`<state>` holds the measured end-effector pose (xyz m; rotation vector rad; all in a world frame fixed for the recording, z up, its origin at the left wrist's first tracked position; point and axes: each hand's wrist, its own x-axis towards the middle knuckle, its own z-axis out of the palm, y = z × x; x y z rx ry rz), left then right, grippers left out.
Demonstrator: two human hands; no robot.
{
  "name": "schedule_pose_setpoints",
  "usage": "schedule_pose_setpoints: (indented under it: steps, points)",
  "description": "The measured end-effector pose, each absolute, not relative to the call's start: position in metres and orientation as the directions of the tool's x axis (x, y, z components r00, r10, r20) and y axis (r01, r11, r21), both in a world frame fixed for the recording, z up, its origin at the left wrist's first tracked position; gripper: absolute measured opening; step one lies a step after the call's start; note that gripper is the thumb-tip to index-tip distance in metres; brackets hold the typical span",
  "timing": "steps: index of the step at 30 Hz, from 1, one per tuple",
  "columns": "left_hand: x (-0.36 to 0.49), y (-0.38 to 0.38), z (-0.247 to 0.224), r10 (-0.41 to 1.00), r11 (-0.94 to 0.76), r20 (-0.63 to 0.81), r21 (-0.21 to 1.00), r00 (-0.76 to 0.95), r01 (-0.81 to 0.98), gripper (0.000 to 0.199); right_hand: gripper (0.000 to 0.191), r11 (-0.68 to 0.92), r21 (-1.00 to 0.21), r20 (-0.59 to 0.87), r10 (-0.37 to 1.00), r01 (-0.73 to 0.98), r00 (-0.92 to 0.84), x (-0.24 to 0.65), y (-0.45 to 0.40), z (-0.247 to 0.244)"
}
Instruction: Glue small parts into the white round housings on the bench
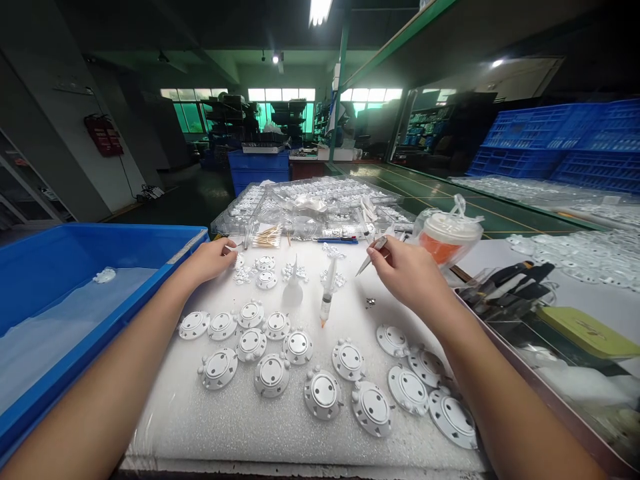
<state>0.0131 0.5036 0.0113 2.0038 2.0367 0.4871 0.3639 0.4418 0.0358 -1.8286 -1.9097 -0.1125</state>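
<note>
My right hand (395,260) pinches metal tweezers (372,256), whose tips point down and left above the white foam sheet (240,427). My left hand (216,257) reaches to the sheet's far left, fingers closed beside a white disc (239,261); what they hold, if anything, is too small to name. Between the hands lie a syringe (327,298) with an orange tip, a translucent squeeze bottle (293,288) and small white parts (334,251). Several white round discs (271,375) with two dark holes spread nearer to me. Tiny metal pieces (370,303) sit below the tweezers.
A blue bin (193,245) stands at the left with one white part inside. Cotton swabs (267,235), pens (338,241) and bagged trays (330,193) lie behind the work area. At the right are a wrapped cup (445,237) and a tool box (500,337).
</note>
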Motion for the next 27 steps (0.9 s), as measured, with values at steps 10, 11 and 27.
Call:
schedule_pose_setpoints:
  steps: [10,11,27]
  points:
    - [0.041,0.481,0.033,0.959,-0.068,0.281,0.382,-0.046,0.922,0.025,0.02,0.061,-0.432,0.194,0.981,0.9,0.027,0.363,0.452,0.03]
    - [0.045,0.476,0.038,0.954,-0.087,0.297,0.379,-0.032,0.921,0.024,0.021,0.058,-0.384,0.2,0.979,0.921,0.022,0.361,0.449,0.03]
    - [0.111,0.396,0.052,0.654,-0.675,-0.144,0.331,0.743,0.659,0.026,0.033,0.382,-0.806,0.201,0.895,0.453,-0.398,0.32,0.409,0.028]
